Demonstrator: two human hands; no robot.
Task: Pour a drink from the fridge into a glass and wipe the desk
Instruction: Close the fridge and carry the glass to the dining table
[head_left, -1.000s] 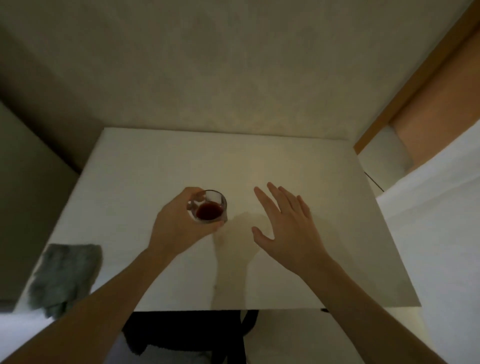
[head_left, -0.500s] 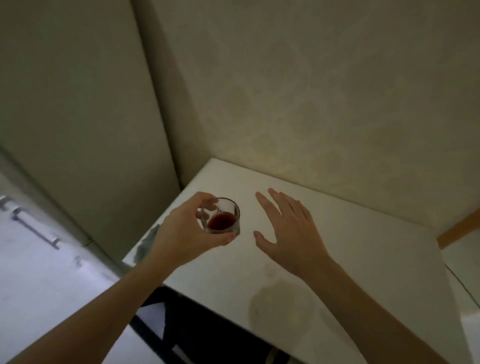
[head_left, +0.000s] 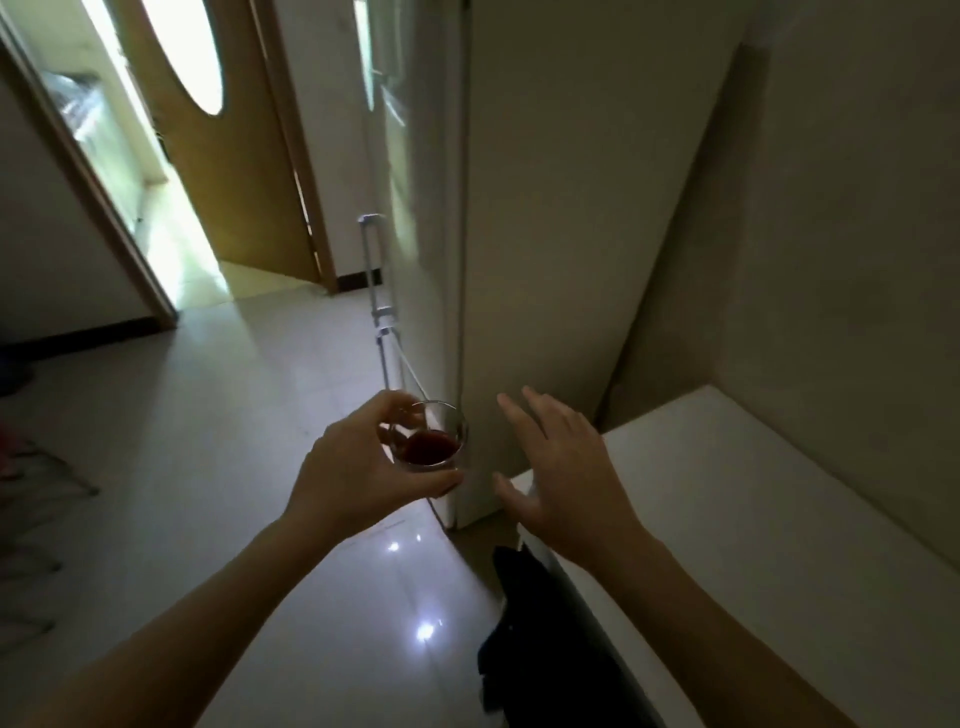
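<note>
A: What fills the view?

B: The tiled floor (head_left: 218, 467) takes up the left and middle, glossy with small light reflections. Behind it stands the tall white fridge (head_left: 561, 234), its door shut, with two slim metal handles (head_left: 382, 306) down its front edge. To the left of the fridge is a wooden door (head_left: 223, 150) with an oval window, beside a bright open doorway.

A: And on the right?

B: The pale surface (head_left: 753, 519) runs along the wall, its near corner just beside the fridge. Something dark, possibly a chair (head_left: 535, 639), sits below its edge; the person cannot be seen beyond two bare forearms.

A: The hands?

B: The right hand (head_left: 566, 483) hovers over the corner of the surface, fingers spread and holding nothing. The left hand (head_left: 358, 478) is raised over the floor in front of the fridge, fingers wrapped around the glass (head_left: 434, 439).

A: What is in it?

B: A small amount of dark red drink (head_left: 428, 449) at the bottom, the glass upright.
</note>
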